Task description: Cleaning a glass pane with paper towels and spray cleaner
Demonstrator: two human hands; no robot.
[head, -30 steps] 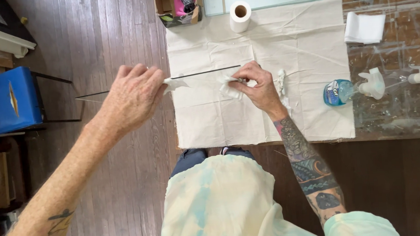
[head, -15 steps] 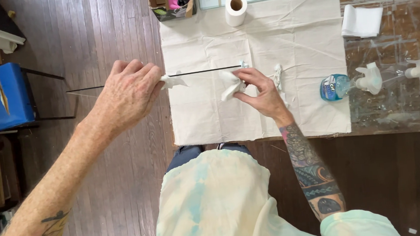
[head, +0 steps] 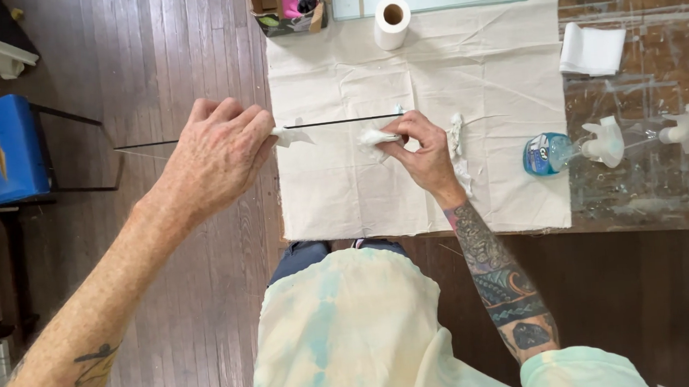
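- Your left hand (head: 215, 157) pinches the thin dark rod (head: 332, 123) partway along, level above the cream cloth (head: 482, 89).
- Your right hand (head: 422, 153) presses a white wad (head: 374, 137) against the rod's far end.

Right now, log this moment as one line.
left hand: holds glass sheet on edge | right hand: presses paper wad against it | cloth: underneath

Cloth (head: 497, 88) covers table; paper roll (head: 391, 22) at far edge, spray bottle (head: 569, 149) right, box (head: 284, 6) far-left, possibly cardboard.
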